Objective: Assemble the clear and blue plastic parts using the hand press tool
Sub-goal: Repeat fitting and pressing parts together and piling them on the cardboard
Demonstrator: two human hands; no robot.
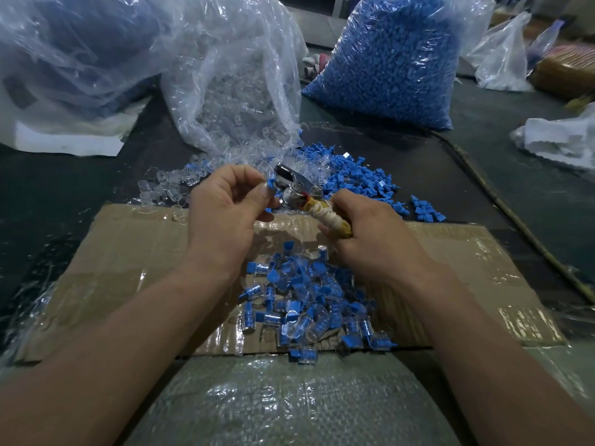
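The loose blue parts [354, 180] and the filled bag [392, 59] are plain bright blue, the clear parts [161, 185] colourless, and the finished pile [309, 304] mixes both. The hand press tool [294, 185] is shiny silver, its wrapped handle [331, 217] cream-yellow with a red band. The cardboard [128, 252] is brown under glossy tape, the table [64, 188] near black, the woven sack [289, 397] grey-green in a fine weave.

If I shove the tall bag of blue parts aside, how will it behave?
The bag of blue parts looks packed full, so probably heavy and apt to slump rather than slide. Its thin clear film looks slippery and might tear if pinched.
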